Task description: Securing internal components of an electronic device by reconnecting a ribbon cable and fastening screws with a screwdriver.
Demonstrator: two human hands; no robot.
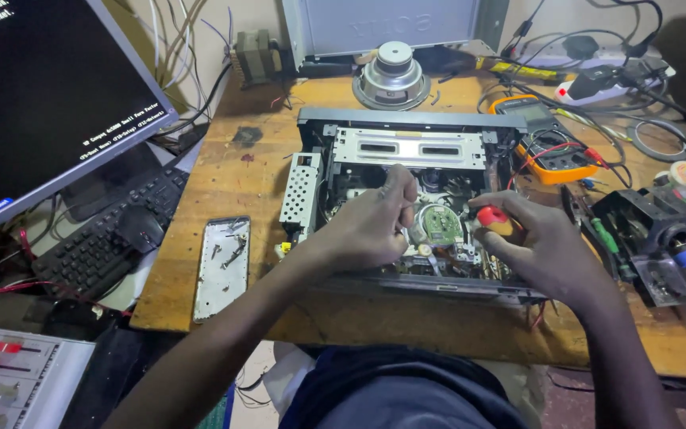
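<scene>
An opened video deck [406,151] with its cover off lies on the wooden workbench [224,183]. My left hand [371,222] reaches into its middle, fingers pinched close to the round head drum [438,225]; what it grips is too small to tell. My right hand [537,246] holds a screwdriver with a red and yellow handle [494,218], its tip pointing down into the mechanism beside the drum. A perforated metal side bracket [301,191] stands at the deck's left.
An orange multimeter [549,143] with red leads lies right of the deck. A speaker driver [392,75] sits behind it. A flat metal plate with screws [222,266], a keyboard [109,234], mouse [140,228] and monitor [41,103] are left. Tools [660,238] crowd the right edge.
</scene>
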